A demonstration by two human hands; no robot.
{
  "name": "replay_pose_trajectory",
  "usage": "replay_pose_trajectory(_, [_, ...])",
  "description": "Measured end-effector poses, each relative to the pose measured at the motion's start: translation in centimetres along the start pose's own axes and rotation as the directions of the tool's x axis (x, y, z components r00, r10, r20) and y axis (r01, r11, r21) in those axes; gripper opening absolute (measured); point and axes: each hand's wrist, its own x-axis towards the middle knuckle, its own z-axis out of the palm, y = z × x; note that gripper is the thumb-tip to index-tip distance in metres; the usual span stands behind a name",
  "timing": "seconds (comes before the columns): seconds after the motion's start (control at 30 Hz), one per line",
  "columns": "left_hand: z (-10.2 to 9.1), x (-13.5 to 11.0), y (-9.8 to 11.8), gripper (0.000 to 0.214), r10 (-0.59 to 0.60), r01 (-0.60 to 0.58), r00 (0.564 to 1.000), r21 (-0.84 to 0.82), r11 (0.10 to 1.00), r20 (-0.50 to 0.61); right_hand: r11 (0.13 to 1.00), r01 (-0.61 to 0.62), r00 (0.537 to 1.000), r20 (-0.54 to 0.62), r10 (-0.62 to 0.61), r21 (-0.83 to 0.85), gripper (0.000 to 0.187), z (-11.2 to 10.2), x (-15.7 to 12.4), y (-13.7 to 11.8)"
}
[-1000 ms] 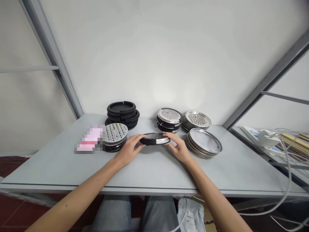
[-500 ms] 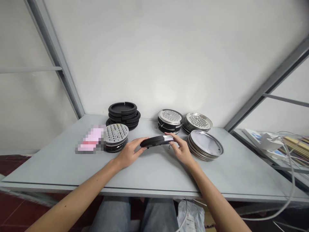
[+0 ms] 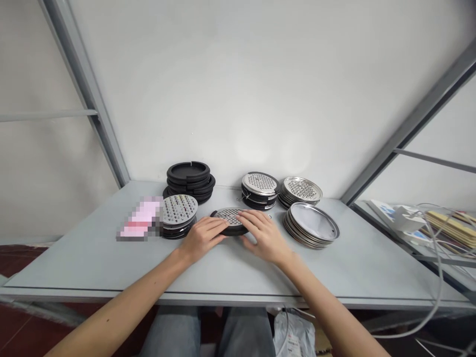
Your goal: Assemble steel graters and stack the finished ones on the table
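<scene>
Tips the grater disc (image 3: 228,215) holes-up since the earlier frame, and shifts the right hand (image 3: 262,233) inward over it; cannot tell if gripping. Pinches its left edge with the left hand (image 3: 203,236). Has perforated plates (image 3: 180,210) left of the disc, shiny plain plates (image 3: 314,222) right of it.

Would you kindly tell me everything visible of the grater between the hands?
The grater is a round disc with a silvery, metal-looking face full of small holes and a thick black rim. It is face up, near the middle of the table. The left hand holds its left side and the right hand its right, covering part of it.
</scene>
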Motion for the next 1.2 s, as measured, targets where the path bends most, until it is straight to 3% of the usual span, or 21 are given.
replay_pose_trajectory(0.13, [0.3,-0.3,-0.1,0.03,0.001,-0.001,0.998,-0.01,1.0,-0.056,0.999,-0.026,0.993,0.112,0.029,-0.027,0.049,0.7,1.1,-1.3])
replay_pose_trajectory(0.27, [0.1,-0.1,0.3,0.03,-0.015,0.019,0.989,0.027,0.999,-0.15,0.997,-0.072,0.992,0.107,0.074,-0.019,0.034,1.3,1.3,-1.9])
replay_pose_trajectory(0.43, [-1.1,0.5,1.4,0.041,-0.082,0.113,0.954,0.093,0.989,-0.289,0.997,-0.078,0.996,-0.055,0.077,-0.014,0.039,-0.1,0.4,-1.3])
replay_pose_trajectory(0.53, [-1.3,0.5,1.9,0.037,0.019,0.033,0.941,0.149,0.988,-0.338,0.992,-0.119,0.966,-0.235,0.109,-0.03,0.045,-2.3,0.1,0.4])
replay_pose_trajectory(0.63, [-0.9,0.3,2.0,0.026,0.108,-0.072,0.958,0.142,0.987,-0.266,0.965,-0.25,0.893,-0.404,0.2,-0.076,0.042,-4.8,0.9,3.4])
replay_pose_trajectory(0.7, [-0.5,0.2,1.8,0.021,0.088,-0.062,0.972,0.121,0.991,-0.216,0.934,-0.345,0.842,-0.471,0.264,-0.093,0.038,-6.1,1.9,5.9])
replay_pose_trajectory(0.77, [-0.2,0.1,1.6,0.017,0.031,-0.013,0.981,0.097,0.995,-0.191,0.921,-0.375,0.825,-0.491,0.278,-0.108,0.036,-6.8,2.8,8.7])
replay_pose_trajectory(0.87, [-0.2,0.1,1.3,0.015,-0.048,0.057,0.985,0.052,0.997,-0.163,0.908,-0.39,0.834,-0.475,0.279,-0.152,0.033,-6.6,3.5,12.2])
replay_pose_trajectory(0.97, [-0.2,0.2,1.1,0.013,-0.096,0.099,0.989,0.021,0.995,-0.111,0.901,-0.375,0.863,-0.437,0.253,-0.218,0.032,-5.4,3.3,14.1])
replay_pose_trajectory(1.2, [0.1,0.4,0.7,0.013,-0.202,0.203,0.979,-0.032,0.979,0.012,0.912,-0.273,0.926,-0.341,0.162,-0.306,0.03,-2.0,2.3,14.1])
